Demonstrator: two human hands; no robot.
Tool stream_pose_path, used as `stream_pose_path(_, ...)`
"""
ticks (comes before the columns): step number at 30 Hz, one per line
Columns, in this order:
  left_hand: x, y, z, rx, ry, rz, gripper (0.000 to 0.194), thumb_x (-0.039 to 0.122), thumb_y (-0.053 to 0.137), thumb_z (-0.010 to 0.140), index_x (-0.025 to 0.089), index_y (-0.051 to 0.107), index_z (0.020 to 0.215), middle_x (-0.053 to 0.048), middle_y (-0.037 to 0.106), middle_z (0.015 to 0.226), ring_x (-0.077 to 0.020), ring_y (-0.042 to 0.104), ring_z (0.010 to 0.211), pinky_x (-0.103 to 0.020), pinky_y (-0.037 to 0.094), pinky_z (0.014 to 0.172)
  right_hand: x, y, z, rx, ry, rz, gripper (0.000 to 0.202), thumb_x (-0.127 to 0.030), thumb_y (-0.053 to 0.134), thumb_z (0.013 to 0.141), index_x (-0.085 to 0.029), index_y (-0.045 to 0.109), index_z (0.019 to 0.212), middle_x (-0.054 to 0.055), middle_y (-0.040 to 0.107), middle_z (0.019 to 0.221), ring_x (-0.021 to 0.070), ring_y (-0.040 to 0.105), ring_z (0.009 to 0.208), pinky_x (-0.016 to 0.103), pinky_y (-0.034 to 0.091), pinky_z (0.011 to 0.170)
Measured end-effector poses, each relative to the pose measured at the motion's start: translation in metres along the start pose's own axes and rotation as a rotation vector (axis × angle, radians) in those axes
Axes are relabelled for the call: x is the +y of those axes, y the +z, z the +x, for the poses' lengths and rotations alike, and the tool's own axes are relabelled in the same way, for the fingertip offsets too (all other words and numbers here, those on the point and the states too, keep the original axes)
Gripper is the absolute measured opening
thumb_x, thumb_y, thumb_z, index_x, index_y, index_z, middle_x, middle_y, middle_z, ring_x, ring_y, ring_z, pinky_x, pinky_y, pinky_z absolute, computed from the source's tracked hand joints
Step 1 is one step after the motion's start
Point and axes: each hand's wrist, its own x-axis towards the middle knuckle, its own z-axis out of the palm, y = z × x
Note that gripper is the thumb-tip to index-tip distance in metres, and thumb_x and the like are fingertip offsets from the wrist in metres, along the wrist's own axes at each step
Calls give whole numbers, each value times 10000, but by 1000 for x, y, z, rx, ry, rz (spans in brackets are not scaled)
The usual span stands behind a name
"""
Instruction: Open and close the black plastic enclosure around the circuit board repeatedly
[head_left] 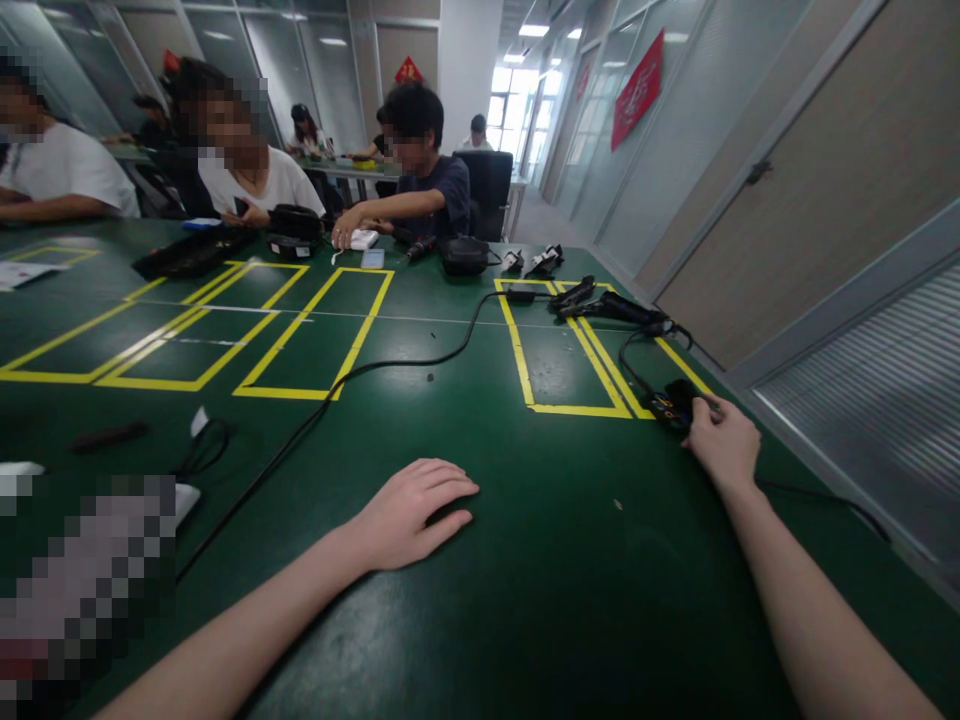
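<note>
My left hand (420,512) lies palm down on the green table (570,580), fingers stretched out and holding nothing. Farther right, near the table's side edge, my right hand (724,442) has its fingers closed on a small black object (673,400) with coloured bits on it. What kind of object it is, I cannot make out, since the fingers cover part of it. A thin black cable (630,365) runs from beside it toward a black handled tool (611,305), which lies beyond my right hand among other dark parts.
A long black cord (390,365) crosses the table past my left hand. Yellow tape rectangles (577,410) mark the surface. Along the far side are a black case (463,256), a red-and-black tool (420,248) and several seated people. A blurred-out item (90,580) lies at lower left.
</note>
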Motion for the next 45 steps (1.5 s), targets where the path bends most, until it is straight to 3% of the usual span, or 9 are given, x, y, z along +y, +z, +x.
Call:
stream_pose_path(4, -1, 0, -1, -2, -1, -6, 304, 347, 526, 1079, 217, 681, 1306, -103, 747, 1267, -244, 675, 1237, -453, 527, 1116, 2, -2, 1, -27, 168, 80, 743, -507, 365, 991, 43, 544, 1459, 132, 669, 590, 314, 654, 504, 444, 539, 574)
stream_pose_path(8, -2, 0, -1, -6, 6, -3, 296, 344, 526, 1082, 218, 682, 1299, -100, 746, 1276, -243, 673, 1242, -447, 526, 1117, -4, -3, -2, -31, 187, 130, 768, -522, 515, 955, -24, 476, 1539, 277, 740, 1105, 244, 655, 526, 425, 541, 610)
stream_pose_path(11, -1, -1, -1, -13, 5, 3, 289, 337, 528, 1082, 217, 686, 1292, -97, 745, 1281, -241, 671, 1247, -443, 525, 1118, -9, -4, -5, 15, 41, 85, 735, -518, 688, 835, -127, 585, 1449, 225, 672, 1321, 319, 720, 851, 462, 565, 820)
stream_pose_path(14, -1, -1, -1, -6, 7, 2, 288, 338, 525, 1083, 216, 698, 1278, -100, 749, 1270, -244, 673, 1243, -452, 528, 1115, -14, -7, -8, 71, -125, 17, 595, -499, 719, 792, -146, 686, 1270, 174, 697, 1162, 371, 659, 1084, 476, 533, 929)
stream_pose_path(18, -1, -2, -1, -5, 10, -1, 291, 347, 517, 1086, 208, 707, 1258, -102, 751, 1261, -249, 675, 1237, -461, 534, 1108, -19, -11, -9, 37, -69, -18, 424, -471, 711, 777, -169, 733, 1074, 110, 690, 937, 329, 668, 912, 423, 522, 790)
stream_pose_path(24, -2, -1, -1, -1, 11, 0, 282, 347, 520, 1087, 210, 713, 1240, -99, 752, 1261, -244, 675, 1238, -444, 528, 1108, -24, -15, -9, -22, 11, -105, 353, -505, 714, 784, -215, 757, 982, 98, 733, 877, 320, 665, 799, 397, 462, 676)
stream_pose_path(30, -3, 0, -1, 2, 27, 22, 282, 348, 511, 1092, 203, 718, 1217, -95, 757, 1249, -243, 682, 1219, -440, 535, 1092, -26, -15, -9, -11, 16, 68, 320, -501, 743, 687, -218, 734, 837, 68, 702, 741, 288, 652, 721, 380, 465, 659)
stream_pose_path(39, -4, 0, -1, 4, 34, 28, 268, 321, 510, 1093, 205, 732, 1187, -85, 758, 1249, -240, 682, 1223, -440, 534, 1092, -31, -15, -11, 31, -2, 134, 347, -476, 758, 636, -220, 696, 863, 13, 615, 664, 254, 619, 666, 351, 433, 622)
stream_pose_path(45, -5, 1, -2, 0, 31, 28, 247, 314, 543, 1077, 215, 739, 1191, -83, 756, 1255, -242, 679, 1232, -438, 536, 1093, -22, -16, -7, 147, -30, 72, 400, -436, 719, 711, -179, 733, 1016, 61, 637, 753, 290, 629, 739, 394, 473, 712)
